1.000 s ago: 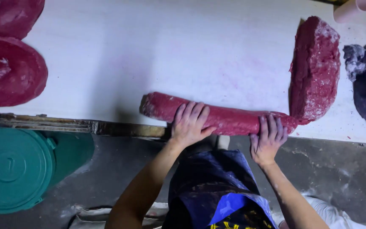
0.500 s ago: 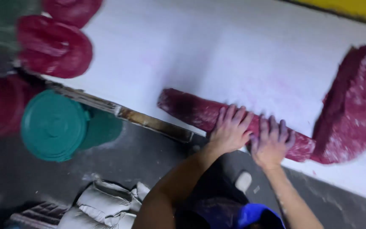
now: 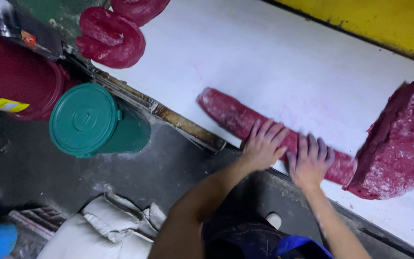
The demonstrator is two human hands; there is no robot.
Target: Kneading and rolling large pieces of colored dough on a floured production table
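On the white floured table (image 3: 283,62), left hand (image 3: 263,145) and right hand (image 3: 310,160) press flat, fingers spread, grasping nothing, on the red dough roll (image 3: 231,112) near a yellow wall (image 3: 384,21).

both hands press flat on a long red dough roll (image 3: 235,117) lying aslant near the front edge of the white desk (image 3: 283,62): the left hand (image 3: 263,145) on its middle, the right hand (image 3: 310,160) just beside it, fingers (image 3: 270,132) spread. the roll's right end meets a big red dough block (image 3: 398,144). far left lie coiled red dough pieces (image 3: 111,38). on the floor stand a green lidded bucket (image 3: 85,120), a red drum (image 3: 15,76) and pale sacks (image 3: 101,230).
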